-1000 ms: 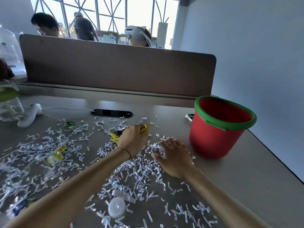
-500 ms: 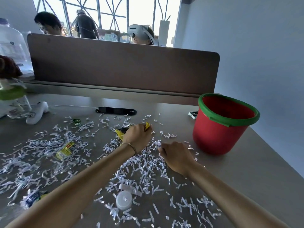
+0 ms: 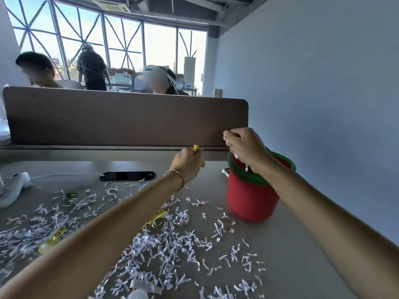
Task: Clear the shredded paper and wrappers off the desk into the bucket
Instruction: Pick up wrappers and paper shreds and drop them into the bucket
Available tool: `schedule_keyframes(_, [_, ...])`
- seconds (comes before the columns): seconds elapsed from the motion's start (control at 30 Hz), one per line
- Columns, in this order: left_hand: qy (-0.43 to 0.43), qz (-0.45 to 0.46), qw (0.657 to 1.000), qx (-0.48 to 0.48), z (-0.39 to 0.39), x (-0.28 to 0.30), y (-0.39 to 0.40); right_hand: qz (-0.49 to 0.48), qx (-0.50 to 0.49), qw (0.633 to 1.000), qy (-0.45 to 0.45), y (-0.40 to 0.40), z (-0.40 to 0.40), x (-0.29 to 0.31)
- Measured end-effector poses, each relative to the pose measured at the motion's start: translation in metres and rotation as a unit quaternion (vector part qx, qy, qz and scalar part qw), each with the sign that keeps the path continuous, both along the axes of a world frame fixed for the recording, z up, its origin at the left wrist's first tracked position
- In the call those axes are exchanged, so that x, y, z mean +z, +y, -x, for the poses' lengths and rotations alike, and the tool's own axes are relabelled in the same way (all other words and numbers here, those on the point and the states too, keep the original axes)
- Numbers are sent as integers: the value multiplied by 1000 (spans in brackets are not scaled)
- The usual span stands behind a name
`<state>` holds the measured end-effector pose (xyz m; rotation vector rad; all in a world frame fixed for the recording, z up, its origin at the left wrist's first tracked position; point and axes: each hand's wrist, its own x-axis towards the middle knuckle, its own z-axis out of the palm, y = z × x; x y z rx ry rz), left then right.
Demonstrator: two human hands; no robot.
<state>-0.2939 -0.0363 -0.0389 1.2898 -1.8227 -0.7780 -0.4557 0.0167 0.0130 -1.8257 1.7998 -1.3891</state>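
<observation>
White shredded paper [image 3: 164, 240] lies scattered over the grey desk [image 3: 298, 255]. A red bucket [image 3: 248, 199] with a green rim stands at the right. My right hand [image 3: 246, 147] is above the bucket's mouth, shut on a bunch of shreds; a few strips dangle and drop from it. My left hand [image 3: 189, 164] is raised left of the bucket, shut on a yellow wrapper [image 3: 195, 148] that pokes out of the fist. Two more yellow wrappers [image 3: 53, 239] [image 3: 156, 217] and a green wrapper [image 3: 72, 196] lie among the shreds.
A brown divider panel [image 3: 125, 119] closes the back of the desk, a grey wall the right. A black cable slot [image 3: 127, 175] sits near the back. A white controller [image 3: 13, 188] lies at far left. A white cap [image 3: 138, 294] rests at the near edge. People sit beyond the divider.
Both hands have lifted off the desk and moved right, the right one with shreds to above the bucket, the left one with the yellow wrapper. The camera has tilted upward.
</observation>
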Motion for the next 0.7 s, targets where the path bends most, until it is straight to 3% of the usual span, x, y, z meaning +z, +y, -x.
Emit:
schedule_keyframes(0.27, [2,18,998,-53,49,33,-11,-39,-104,989,100,-25,69,6])
schedule_keyframes(0.7, [-33,44,995,-83,101,35,-18,-102,-73,979,159,-4,112,4])
